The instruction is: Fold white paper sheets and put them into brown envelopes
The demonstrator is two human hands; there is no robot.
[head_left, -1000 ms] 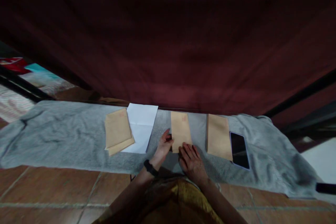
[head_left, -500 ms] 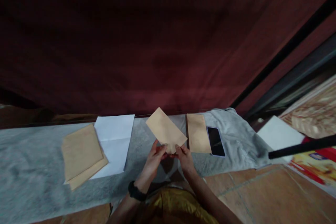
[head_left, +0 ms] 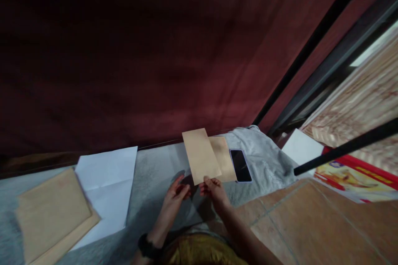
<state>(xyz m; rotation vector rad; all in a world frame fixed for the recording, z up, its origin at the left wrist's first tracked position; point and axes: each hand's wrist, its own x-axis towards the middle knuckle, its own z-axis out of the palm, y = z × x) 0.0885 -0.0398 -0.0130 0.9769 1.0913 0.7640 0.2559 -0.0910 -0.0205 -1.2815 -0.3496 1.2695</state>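
Note:
A brown paper envelope [head_left: 201,155] is pinched at its near edge by my right hand [head_left: 215,190]. It hangs over part of another brown envelope [head_left: 225,159] lying on the grey cloth. My left hand [head_left: 178,190], with a dark watch on the wrist, is just left of the held envelope and apart from it. Its fingers are slightly curled with nothing in them. To the right of the lying envelope is a dark-screened phone [head_left: 240,165] in a light purple case.
On the left, brown envelopes [head_left: 54,211] overlap creased white paper [head_left: 107,188]. The grey cloth [head_left: 264,157] runs along a dark red fabric [head_left: 174,70]. Dark bars [head_left: 311,54], a white sheet [head_left: 301,149] and a red and yellow box [head_left: 354,174] are at right, above floor tiles [head_left: 311,223].
My left hand has let go of the envelope. My right hand has turned it more upright and moved it over the lying envelope. The view has swung to the right.

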